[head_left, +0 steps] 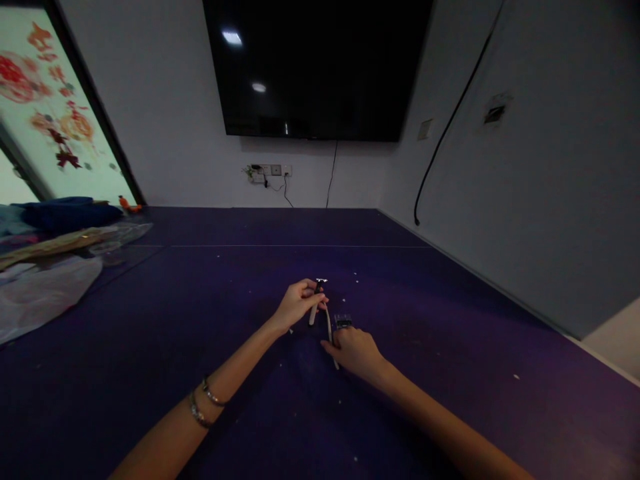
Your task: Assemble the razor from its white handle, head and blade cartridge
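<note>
Black and white stick (313,314) sits pinched in the left hand (296,305); the right hand's (357,349) grip I cannot tell.

Your room is dim, its brightest patch the translucent glass panel (103,150) at left. Two glare spots sit on the black television (325,73); a white glint tops the razor-like tool (313,315) in your left hand (293,307). Shadow darkens the purple surface (120,353); the plastic bag (50,293) looks blurred and stretched.

A black television (320,67) hangs above wall sockets (276,170), left of a dangling cable (456,108).
</note>
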`<state>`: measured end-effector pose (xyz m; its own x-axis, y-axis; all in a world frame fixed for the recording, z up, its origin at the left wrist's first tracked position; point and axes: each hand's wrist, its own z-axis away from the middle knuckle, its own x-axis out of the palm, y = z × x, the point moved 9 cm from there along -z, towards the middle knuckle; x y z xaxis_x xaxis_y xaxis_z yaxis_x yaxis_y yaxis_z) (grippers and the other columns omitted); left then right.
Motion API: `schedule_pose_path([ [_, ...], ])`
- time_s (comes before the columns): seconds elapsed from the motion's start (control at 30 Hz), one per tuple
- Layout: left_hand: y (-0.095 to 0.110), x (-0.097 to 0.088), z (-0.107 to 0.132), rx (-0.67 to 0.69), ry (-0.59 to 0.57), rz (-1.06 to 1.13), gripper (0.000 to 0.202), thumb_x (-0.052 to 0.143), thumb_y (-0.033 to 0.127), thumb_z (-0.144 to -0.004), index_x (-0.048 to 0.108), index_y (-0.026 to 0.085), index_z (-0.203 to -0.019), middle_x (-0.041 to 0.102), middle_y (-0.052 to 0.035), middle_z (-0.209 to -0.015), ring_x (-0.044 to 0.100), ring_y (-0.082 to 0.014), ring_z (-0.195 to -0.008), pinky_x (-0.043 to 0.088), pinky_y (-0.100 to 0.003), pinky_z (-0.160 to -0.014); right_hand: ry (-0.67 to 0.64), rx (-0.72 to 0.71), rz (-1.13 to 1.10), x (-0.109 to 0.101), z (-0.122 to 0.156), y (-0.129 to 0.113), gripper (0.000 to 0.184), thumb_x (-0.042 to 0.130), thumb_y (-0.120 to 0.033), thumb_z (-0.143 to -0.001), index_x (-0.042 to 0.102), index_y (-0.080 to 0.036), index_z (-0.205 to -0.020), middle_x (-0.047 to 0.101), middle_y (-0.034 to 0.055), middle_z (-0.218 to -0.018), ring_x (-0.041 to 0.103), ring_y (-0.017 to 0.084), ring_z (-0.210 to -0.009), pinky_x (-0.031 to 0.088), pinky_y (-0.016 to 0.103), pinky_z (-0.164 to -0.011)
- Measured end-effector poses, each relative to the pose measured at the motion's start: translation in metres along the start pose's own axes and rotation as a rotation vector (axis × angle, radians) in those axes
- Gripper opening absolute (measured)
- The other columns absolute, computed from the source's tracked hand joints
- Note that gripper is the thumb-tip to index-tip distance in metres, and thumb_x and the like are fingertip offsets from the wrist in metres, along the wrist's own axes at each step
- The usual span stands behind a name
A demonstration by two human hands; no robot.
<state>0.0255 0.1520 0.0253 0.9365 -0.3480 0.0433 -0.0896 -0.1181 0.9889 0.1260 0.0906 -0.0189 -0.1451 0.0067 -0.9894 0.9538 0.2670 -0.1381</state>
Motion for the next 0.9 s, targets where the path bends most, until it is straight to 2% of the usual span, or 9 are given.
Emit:
schedule_pose_path([
  [0.17,-0.001,0.002,0.000,0.001,-0.005,0.009,0.015,0.064,0.017,-0.075,0.052,0.013,-0.083,0.069,-0.0060,-0.072,0.067,-0.0156,-0.062,0.050,-0.025,-0.058,0.022,0.005,0.006,0.002,-0.001,-0.005,0.034,0.038,-0.031,-0.088,0.067,-0.015,-0.084,0.070,0.0146,-0.085,0.067,0.025,-0.076,0.047,0.031,-0.063],
  [0.3,-0.001,0.005,0.001,-0.004,-0.015,0.017,0.015,0.064,0.017,-0.075,0.051,0.014,-0.082,0.068,-0.0053,-0.073,0.067,-0.0152,-0.063,0.051,-0.025,-0.061,0.071,0.014,-0.077,-0.015,0.000,0.008,0.033,0.037,-0.028,-0.088,0.066,-0.015,-0.078,0.070,0.0123,-0.079,0.067,0.022,-0.070,0.045,0.027,-0.060],
  [0.4,0.001,0.008,0.003,-0.001,-0.026,0.029,0.016,0.065,0.017,-0.074,0.050,0.014,-0.079,0.068,-0.0049,-0.074,0.067,-0.0153,-0.065,0.051,-0.027,-0.064,0.115,0.005,-0.279,-0.039,-0.004,0.035,0.040,0.033,-0.032,-0.090,0.064,-0.016,-0.069,0.068,0.0082,-0.064,0.065,0.017,-0.058,0.043,0.023,-0.053],
  [0.5,0.006,0.012,0.005,0.023,-0.067,0.039,0.016,0.066,0.016,-0.072,0.050,0.014,-0.077,0.068,-0.0043,-0.075,0.067,-0.0158,-0.070,0.051,-0.029,-0.070,0.228,-0.064,-0.489,-0.074,-0.005,0.067,0.039,0.032,-0.033,-0.091,0.064,-0.016,-0.074,0.064,0.0035,-0.058,0.061,0.014,-0.051,0.044,0.022,-0.052],
  [0.57,0.013,0.014,0.008,0.059,-0.092,0.000,0.015,0.066,0.016,-0.072,0.052,0.014,-0.077,0.069,-0.0049,-0.078,0.067,-0.0162,-0.074,0.050,-0.030,-0.073,0.347,-0.094,-0.501,-0.101,-0.001,0.086,0.034,0.037,-0.033,-0.089,0.067,-0.016,-0.087,0.067,0.0040,-0.066,0.063,0.016,-0.061,0.047,0.024,-0.059],
  [0.63,0.021,0.015,0.011,0.093,-0.096,-0.075,0.013,0.066,0.016,-0.072,0.054,0.015,-0.076,0.069,-0.0061,-0.080,0.066,-0.0170,-0.079,0.049,-0.028,-0.070,0.433,-0.143,-0.509,-0.122,0.007,0.096,0.033,0.042,-0.034,-0.087,0.065,-0.017,-0.105,0.070,0.0071,-0.088,0.064,0.018,-0.080,0.048,0.028,-0.071],
  [0.7,0.028,0.015,0.014,0.111,-0.087,-0.133,0.012,0.065,0.016,-0.071,0.054,0.016,-0.074,0.070,-0.0066,-0.081,0.065,-0.0173,-0.080,0.047,-0.025,-0.066,0.444,-0.184,-0.513,-0.135,0.014,0.095,0.036,0.045,-0.037,-0.087,0.063,-0.019,-0.112,0.068,0.0086,-0.101,0.062,0.020,-0.089,0.047,0.032,-0.077],
  [0.73,0.030,0.015,0.016,0.115,-0.086,-0.145,0.012,0.065,0.016,-0.071,0.054,0.016,-0.073,0.070,-0.0065,-0.082,0.065,-0.0173,-0.080,0.047,-0.025,-0.064,0.435,-0.197,-0.511,-0.139,0.017,0.092,0.036,0.046,-0.040,-0.086,0.065,-0.020,-0.110,0.068,0.0089,-0.100,0.061,0.021,-0.088,0.047,0.032,-0.077],
  [0.9,0.038,0.018,0.021,0.138,-0.103,-0.191,0.013,0.067,0.018,-0.069,0.055,0.017,-0.072,0.070,-0.0043,-0.080,0.064,-0.0160,-0.076,0.046,-0.026,-0.066,0.393,-0.243,-0.519,-0.144,0.026,0.068,0.033,0.051,-0.044,-0.084,0.070,-0.023,-0.101,0.068,0.0052,-0.080,0.059,0.016,-0.070,0.046,0.027,-0.063],
])
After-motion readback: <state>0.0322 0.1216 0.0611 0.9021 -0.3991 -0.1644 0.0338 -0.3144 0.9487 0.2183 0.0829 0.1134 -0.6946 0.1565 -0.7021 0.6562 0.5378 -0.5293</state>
